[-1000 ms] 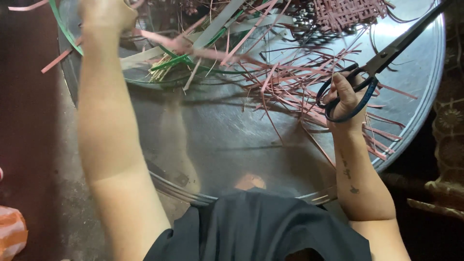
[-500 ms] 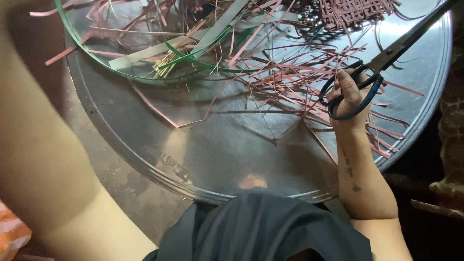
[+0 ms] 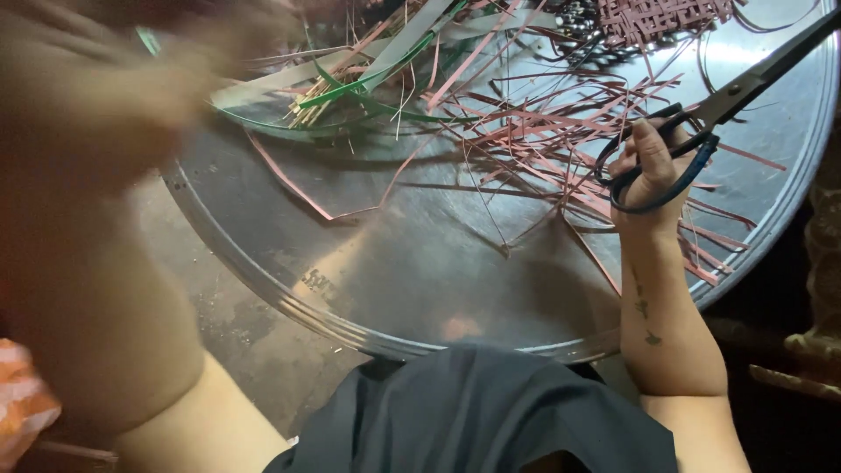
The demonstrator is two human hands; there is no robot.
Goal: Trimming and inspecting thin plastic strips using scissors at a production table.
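Note:
My right hand (image 3: 653,166) grips the looped handles of black scissors (image 3: 727,96), whose blades point up and to the right over a big round metal tray (image 3: 289,302). Loose pink strips (image 3: 543,131) lie scattered on the tray just left of that hand. My left hand (image 3: 175,70) is a blur at the upper left, close to the camera, beside a bundle of green and pale strips (image 3: 368,83). Whether it holds anything is hidden by the blur. My left forearm fills the left side of the view.
A small woven pink piece (image 3: 666,17) lies at the tray's far edge, next to dark tangled strands. My dark garment (image 3: 473,412) covers the near rim. Rough grey floor (image 3: 219,315) shows at the left, and an orange cloth (image 3: 22,403) sits at the bottom left corner.
My left arm has swung down and toward the camera, now blurred across the left side. The view has shifted so the tray sits further right. The right hand keeps hold of the scissors.

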